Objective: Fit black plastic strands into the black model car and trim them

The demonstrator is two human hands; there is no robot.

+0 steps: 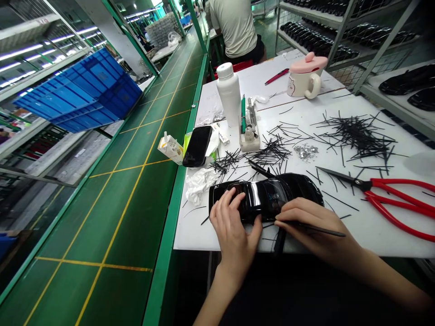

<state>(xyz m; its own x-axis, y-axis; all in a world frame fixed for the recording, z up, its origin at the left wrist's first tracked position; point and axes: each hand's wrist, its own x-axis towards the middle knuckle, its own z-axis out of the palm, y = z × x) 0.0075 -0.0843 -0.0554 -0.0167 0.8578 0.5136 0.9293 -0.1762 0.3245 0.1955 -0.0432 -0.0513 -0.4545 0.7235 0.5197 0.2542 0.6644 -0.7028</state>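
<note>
A glossy black model car body (265, 197) lies on the white work table (374, 235) near its front edge. My left hand (234, 226) grips the car's near side, with its fingers spread over the roof. My right hand (316, 226) pinches a thin black plastic strip (322, 228) against the car's near side. Loose black strips (356, 136) lie scattered in heaps behind the car. Red-handled scissors (384, 194) rest to the right of my right hand, their blades pointing toward the strips.
A white bottle (229, 93), a small metal tool on a white block (249, 131), a phone (197, 146) and a mug with a pink lid (306, 77) stand on the table. A green conveyor (136, 181) runs along the left. Shelves hold black car bodies (319, 40). A co-worker (234, 27) sits beyond.
</note>
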